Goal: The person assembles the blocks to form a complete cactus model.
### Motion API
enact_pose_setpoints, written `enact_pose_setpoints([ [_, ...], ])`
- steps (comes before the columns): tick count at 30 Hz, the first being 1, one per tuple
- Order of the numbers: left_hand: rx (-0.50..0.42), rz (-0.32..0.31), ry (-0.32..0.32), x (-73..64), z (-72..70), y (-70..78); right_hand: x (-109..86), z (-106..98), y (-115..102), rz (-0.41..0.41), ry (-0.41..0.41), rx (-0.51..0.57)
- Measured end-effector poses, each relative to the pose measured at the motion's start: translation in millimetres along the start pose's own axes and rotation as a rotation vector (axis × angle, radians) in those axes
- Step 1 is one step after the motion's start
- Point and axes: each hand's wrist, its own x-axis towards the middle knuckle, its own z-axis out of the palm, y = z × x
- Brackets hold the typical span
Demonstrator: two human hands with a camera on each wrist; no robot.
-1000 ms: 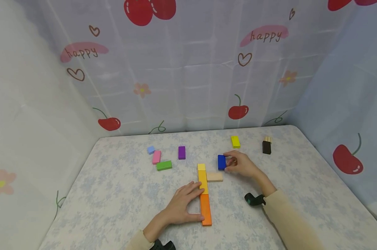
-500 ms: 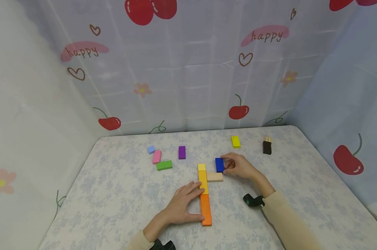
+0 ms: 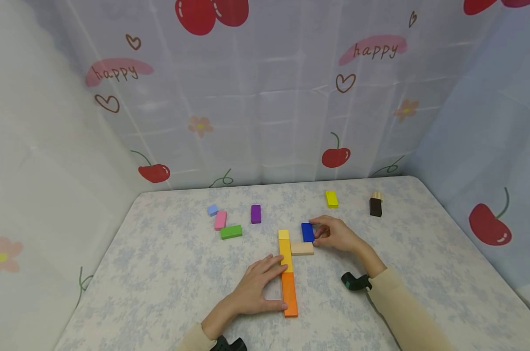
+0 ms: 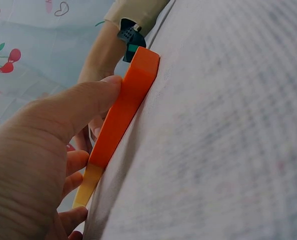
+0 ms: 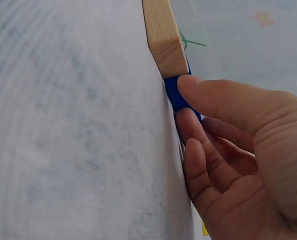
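A row of blocks runs away from me on the table: an orange block (image 3: 289,295), a yellow-orange block (image 3: 285,253) and a small yellow top end (image 3: 283,234). My left hand (image 3: 256,290) rests along the row's left side, its thumb on the orange block (image 4: 128,95) and its fingertips at the yellow-orange one. Out to the right of the row lies a plain wooden block (image 3: 302,249). My right hand (image 3: 337,234) pinches a blue block (image 3: 307,232) by its right side. In the right wrist view, the blue block (image 5: 176,92) sits right behind the wooden block's end (image 5: 168,57).
Farther back on the left lie a purple block (image 3: 256,214), a green block (image 3: 231,232), a pink block (image 3: 220,220) and a light blue block (image 3: 212,210). At the back right are a yellow block (image 3: 331,199) and a dark block (image 3: 376,207) beside pale sticks (image 3: 377,195).
My right hand has slid the blue block left and toward me, up to the far side of the wooden block. The left hand has stayed in place.
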Motion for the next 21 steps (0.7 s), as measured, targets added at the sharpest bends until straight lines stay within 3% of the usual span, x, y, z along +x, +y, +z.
enact_pose_setpoints([
  [21, 0.002, -0.005, -0.008, -0.1, -0.4, -0.1, 1.0, -0.3, 1.3, -0.020, -0.014, 0.012],
])
